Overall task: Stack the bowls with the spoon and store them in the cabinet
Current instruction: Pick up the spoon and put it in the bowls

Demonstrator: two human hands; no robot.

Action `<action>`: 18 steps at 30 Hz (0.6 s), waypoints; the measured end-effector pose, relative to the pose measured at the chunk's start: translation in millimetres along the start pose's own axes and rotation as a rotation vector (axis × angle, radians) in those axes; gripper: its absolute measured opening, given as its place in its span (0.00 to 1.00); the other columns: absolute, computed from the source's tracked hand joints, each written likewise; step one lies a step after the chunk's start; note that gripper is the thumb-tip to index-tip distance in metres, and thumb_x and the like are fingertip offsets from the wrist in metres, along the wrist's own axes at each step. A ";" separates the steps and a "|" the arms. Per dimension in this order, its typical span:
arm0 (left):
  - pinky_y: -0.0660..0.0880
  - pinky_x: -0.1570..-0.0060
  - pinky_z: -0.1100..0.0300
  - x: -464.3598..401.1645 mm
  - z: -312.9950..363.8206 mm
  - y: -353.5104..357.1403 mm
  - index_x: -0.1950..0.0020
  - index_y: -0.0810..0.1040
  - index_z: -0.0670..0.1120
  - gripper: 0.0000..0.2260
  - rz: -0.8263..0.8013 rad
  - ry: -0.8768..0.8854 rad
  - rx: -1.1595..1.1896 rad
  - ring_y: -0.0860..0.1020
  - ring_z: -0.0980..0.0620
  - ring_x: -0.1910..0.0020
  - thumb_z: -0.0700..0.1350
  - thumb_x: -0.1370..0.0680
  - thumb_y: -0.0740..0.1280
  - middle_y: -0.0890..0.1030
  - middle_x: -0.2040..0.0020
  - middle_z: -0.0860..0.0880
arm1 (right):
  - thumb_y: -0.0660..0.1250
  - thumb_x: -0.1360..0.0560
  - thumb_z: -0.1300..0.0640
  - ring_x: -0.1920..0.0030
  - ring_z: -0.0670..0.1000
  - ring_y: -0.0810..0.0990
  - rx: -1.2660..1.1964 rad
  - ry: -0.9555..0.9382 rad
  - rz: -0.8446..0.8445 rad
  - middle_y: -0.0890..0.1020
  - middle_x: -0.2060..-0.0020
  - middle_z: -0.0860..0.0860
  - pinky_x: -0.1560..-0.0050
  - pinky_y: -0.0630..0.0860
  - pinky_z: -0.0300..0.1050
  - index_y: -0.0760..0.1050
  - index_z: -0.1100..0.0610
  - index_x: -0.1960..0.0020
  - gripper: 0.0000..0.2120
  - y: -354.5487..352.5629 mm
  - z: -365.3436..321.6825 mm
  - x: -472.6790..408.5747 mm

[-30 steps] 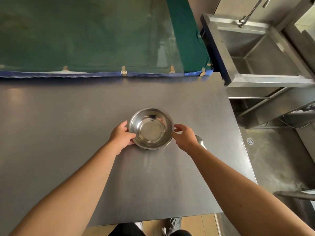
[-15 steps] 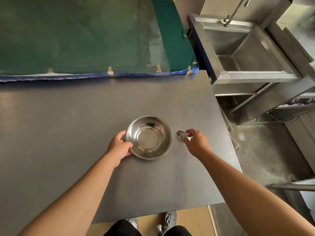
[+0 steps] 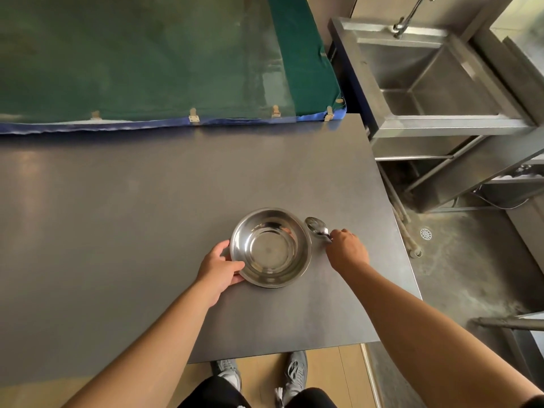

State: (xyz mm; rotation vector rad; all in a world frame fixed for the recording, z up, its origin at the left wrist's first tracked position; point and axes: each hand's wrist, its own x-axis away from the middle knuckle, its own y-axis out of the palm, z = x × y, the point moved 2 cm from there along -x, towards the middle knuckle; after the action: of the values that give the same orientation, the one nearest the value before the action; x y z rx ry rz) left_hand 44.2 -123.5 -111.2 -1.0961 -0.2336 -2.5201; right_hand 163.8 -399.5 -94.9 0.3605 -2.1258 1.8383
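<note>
Pinching spoon [image 3: 317, 227] handle with your right hand [image 3: 347, 249], fingers closed on it; spoon head just right of bowl [image 3: 270, 247], whether touching bench [image 3: 123, 219] unclear. Left hand [image 3: 220, 265] grips bowl's left rim, thumb curled over edge. Bowl sits toward bench's front right corner. Keep bowl braced, lift spoon clear of rim, lay it inside gently. Since a second ago: right hand left bowl rim, took spoon. No cabinet in view.
</note>
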 end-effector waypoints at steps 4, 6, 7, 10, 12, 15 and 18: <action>0.83 0.65 0.59 2.8 1.4 0.7 0.25 0.69 0.52 0.33 0.014 -0.008 -0.004 0.84 0.47 0.53 0.30 0.25 0.71 0.74 0.50 0.51 | 0.59 0.22 0.63 0.47 0.61 0.78 0.038 0.022 -0.007 0.79 0.48 0.57 0.55 0.73 0.49 0.78 0.59 0.42 0.13 5.6 1.4 -1.2; 0.81 0.68 0.61 3.3 1.4 1.2 0.25 0.69 0.52 0.33 0.018 -0.010 0.003 0.84 0.48 0.54 0.29 0.26 0.70 0.74 0.51 0.51 | 0.60 0.23 0.65 0.47 0.61 0.79 0.037 0.045 -0.024 0.79 0.48 0.57 0.54 0.74 0.49 0.78 0.60 0.42 0.13 9.0 3.7 0.3; 0.81 0.68 0.61 3.3 1.1 1.1 0.25 0.70 0.52 0.33 0.018 -0.010 0.004 0.84 0.48 0.54 0.29 0.26 0.70 0.75 0.51 0.50 | 0.60 0.24 0.65 0.47 0.61 0.79 0.038 0.051 -0.032 0.79 0.47 0.57 0.55 0.73 0.48 0.78 0.60 0.42 0.13 9.9 4.7 1.7; 0.82 0.68 0.60 3.2 0.6 1.8 0.25 0.69 0.52 0.33 0.016 -0.014 -0.006 0.84 0.48 0.52 0.29 0.26 0.71 0.75 0.50 0.50 | 0.59 0.24 0.65 0.50 0.60 0.79 0.026 0.059 -0.037 0.80 0.49 0.57 0.58 0.72 0.48 0.76 0.59 0.44 0.12 7.7 8.8 6.1; 0.81 0.68 0.61 3.4 0.6 2.2 0.25 0.69 0.51 0.33 0.016 -0.013 -0.004 0.83 0.48 0.53 0.29 0.26 0.71 0.75 0.50 0.50 | 0.58 0.24 0.64 0.54 0.61 0.79 -0.003 0.058 -0.017 0.81 0.52 0.58 0.59 0.72 0.48 0.74 0.60 0.45 0.10 2.0 11.6 9.9; 0.82 0.67 0.60 3.8 1.3 1.3 0.25 0.69 0.52 0.33 0.016 -0.016 -0.004 0.83 0.47 0.52 0.29 0.26 0.71 0.76 0.50 0.48 | 0.59 0.22 0.61 0.61 0.60 0.75 -0.059 0.047 0.036 0.78 0.60 0.56 0.62 0.71 0.47 0.72 0.60 0.46 0.07 -10.1 12.8 16.2; 0.82 0.65 0.58 4.6 1.5 0.6 0.26 0.70 0.52 0.32 0.010 -0.020 0.004 0.84 0.46 0.50 0.30 0.26 0.71 0.79 0.47 0.45 | 0.62 0.22 0.57 0.64 0.58 0.74 -0.129 -0.006 0.086 0.76 0.63 0.54 0.65 0.69 0.45 0.73 0.58 0.48 0.05 -23.9 6.9 26.7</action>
State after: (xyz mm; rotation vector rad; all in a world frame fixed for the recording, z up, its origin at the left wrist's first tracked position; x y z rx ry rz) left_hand 42.6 -124.8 -106.8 -1.1183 -0.2385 -2.4998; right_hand 147.9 -409.5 -63.7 0.2490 -2.2831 1.7349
